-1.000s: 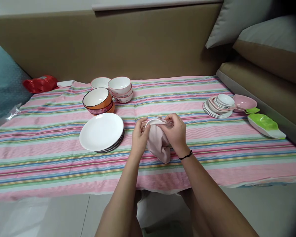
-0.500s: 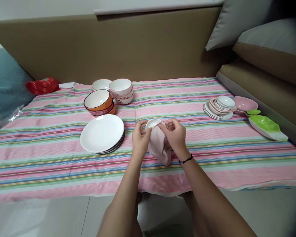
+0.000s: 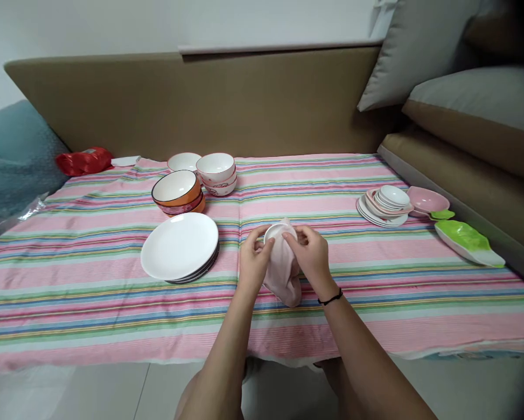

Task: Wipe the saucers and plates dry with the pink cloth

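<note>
A small white dish (image 3: 276,230) is held tilted over the striped cloth, between both hands. My left hand (image 3: 252,262) grips its left rim, fingers closed. My right hand (image 3: 313,256) presses a pale pink cloth (image 3: 283,271) against the dish; the cloth hangs down between my hands. A black band circles my right wrist.
A stack of white plates (image 3: 180,246) lies left of my hands, with stacked bowls (image 3: 177,189) and white bowls (image 3: 215,169) behind. At right sit small saucers (image 3: 387,201), a pink bowl (image 3: 427,200) and a green leaf dish (image 3: 467,239). Striped tablecloth (image 3: 91,303); red packet (image 3: 83,161).
The view has tilted up a little. My hands have turned the small dish slightly within the pink cloth, showing more of its rim.
</note>
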`<action>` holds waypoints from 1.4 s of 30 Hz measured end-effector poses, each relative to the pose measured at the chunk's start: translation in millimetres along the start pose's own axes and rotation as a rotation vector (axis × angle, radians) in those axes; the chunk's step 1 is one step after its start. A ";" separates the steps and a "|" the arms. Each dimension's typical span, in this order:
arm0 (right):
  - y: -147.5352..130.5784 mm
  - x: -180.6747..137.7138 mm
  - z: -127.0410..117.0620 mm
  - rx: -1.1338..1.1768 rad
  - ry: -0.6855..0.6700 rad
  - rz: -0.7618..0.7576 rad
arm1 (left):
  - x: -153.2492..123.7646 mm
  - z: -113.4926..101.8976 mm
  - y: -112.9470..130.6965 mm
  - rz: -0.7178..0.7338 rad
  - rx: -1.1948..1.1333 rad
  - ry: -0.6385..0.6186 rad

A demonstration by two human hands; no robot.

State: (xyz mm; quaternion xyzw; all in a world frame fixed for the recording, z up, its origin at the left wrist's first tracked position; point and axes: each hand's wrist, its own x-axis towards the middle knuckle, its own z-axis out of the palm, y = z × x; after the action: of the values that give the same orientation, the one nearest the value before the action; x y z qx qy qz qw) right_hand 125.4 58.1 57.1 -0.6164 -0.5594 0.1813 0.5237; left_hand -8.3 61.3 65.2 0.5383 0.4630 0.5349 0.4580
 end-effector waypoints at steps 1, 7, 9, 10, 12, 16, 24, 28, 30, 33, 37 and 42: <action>1.0 -0.1 -1.6 -0.050 -0.041 0.006 | -0.1 0.5 0.8 0.004 -0.001 -0.002; 6.1 -0.3 -4.3 -0.067 -0.095 0.057 | -6.5 3.6 2.6 -0.046 -0.011 -0.090; 7.4 -0.1 -2.0 -0.028 -0.077 0.062 | -9.6 5.7 2.5 -0.053 -0.023 -0.088; 7.9 0.0 -0.7 0.015 -0.084 0.065 | -10.8 6.7 2.4 -0.067 -0.052 -0.079; 8.1 0.1 1.3 0.139 -0.120 0.078 | -12.0 8.1 2.0 -0.094 -0.119 -0.069; 5.7 0.0 1.5 0.346 -0.081 0.138 | -9.7 7.4 -1.8 -0.109 -0.150 -0.090; 4.9 3.5 -0.2 0.021 0.043 -0.172 | -6.2 9.8 -14.5 -0.097 -0.064 -0.004; 3.1 1.6 1.7 0.140 -0.155 -0.024 | -4.9 13.6 -11.9 -0.107 -0.077 0.077; 1.6 0.2 1.8 0.142 -0.185 0.058 | -3.8 15.4 -9.7 -0.137 -0.113 0.075; 1.2 -0.5 1.0 0.048 -0.119 0.065 | -2.7 16.2 -5.2 -0.151 -0.177 0.022; 3.3 1.2 -0.1 0.056 -0.095 0.091 | -2.2 9.9 1.3 -0.206 -0.136 -0.057; 2.4 2.6 -2.9 0.034 -0.066 0.053 | 2.3 -4.2 6.7 -0.222 -0.019 -0.151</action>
State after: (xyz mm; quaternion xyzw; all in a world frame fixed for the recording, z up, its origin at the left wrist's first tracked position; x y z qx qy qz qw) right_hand 129.8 59.5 57.1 -0.6157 -0.5567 0.2247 0.5104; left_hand -12.4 62.5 72.2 0.5180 0.4788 0.4432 0.5532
